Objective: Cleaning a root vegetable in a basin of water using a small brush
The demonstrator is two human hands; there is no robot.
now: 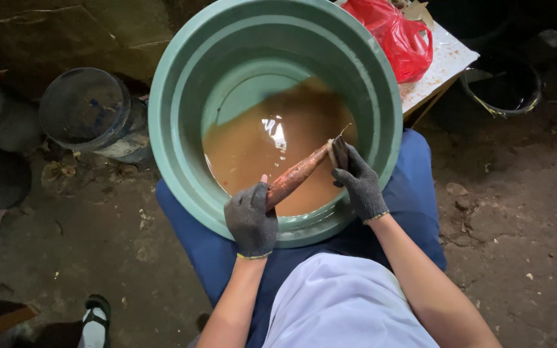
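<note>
The left hand [251,219], in a dark grey knitted work glove with a yellow cuff edge, is curled into a closed grip around the lower end of a long, reddish-brown, mud-streaked root [298,174], with the thumb laid up along the root's side. The right hand [358,180], gloved the same way, closes on the root's upper, thinner end, its fingers bent round the tip where a thin rootlet sticks out. Between the two hands the root slants upward from left to right, held just above the murky brown water [259,145] inside a large round green plastic basin [182,84]. Both hands sit over the basin's near rim, the left one resting against it. The basin leans on the person's lap, which is covered in blue cloth [195,238]. Beside the basin, on the dirt floor to the left, stands a dark round bucket [85,109]; behind it to the right lies a red plastic bag [398,35] on a pale board.
</note>
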